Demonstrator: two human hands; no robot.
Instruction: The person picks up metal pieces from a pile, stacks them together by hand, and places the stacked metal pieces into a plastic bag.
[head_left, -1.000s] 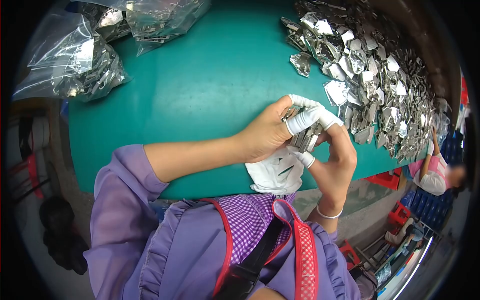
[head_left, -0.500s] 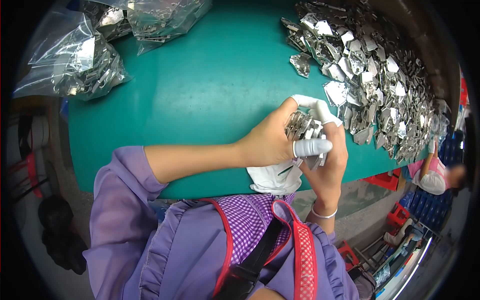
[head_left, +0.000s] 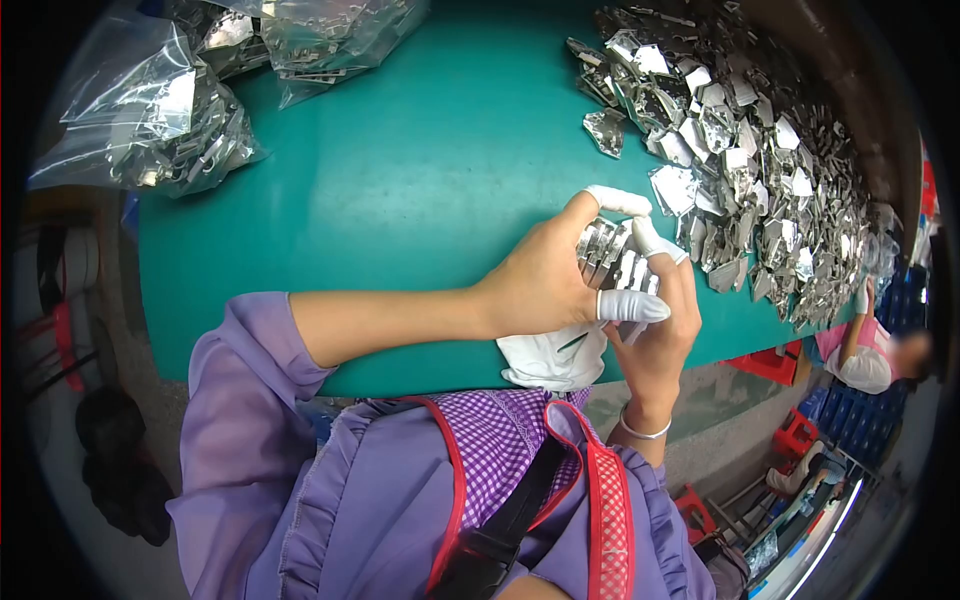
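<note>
A stack of small shiny metal plates [head_left: 604, 250] is clasped between my two hands over the near part of the green table. My left hand [head_left: 540, 272] curves around its left side, with white finger covers on the thumb and a forefinger. On the other side my right hand [head_left: 668, 315] closes on the same stack, white covers on its fingertips too. Part of the stack is hidden by the fingers. Just below the hands, a crumpled white cloth [head_left: 553, 360] lies at the table's near edge.
A large heap of loose metal plates [head_left: 740, 160] covers the right side of the green table [head_left: 400, 180]. Clear plastic bags [head_left: 180, 135] filled with metal parts lie at the upper left. Another person [head_left: 868, 350] is at the far right, near red stools [head_left: 796, 432].
The plates between my hands now sit in a neater, more even row. My fingers have shifted slightly around the stack, and both hands have moved a touch to the right.
</note>
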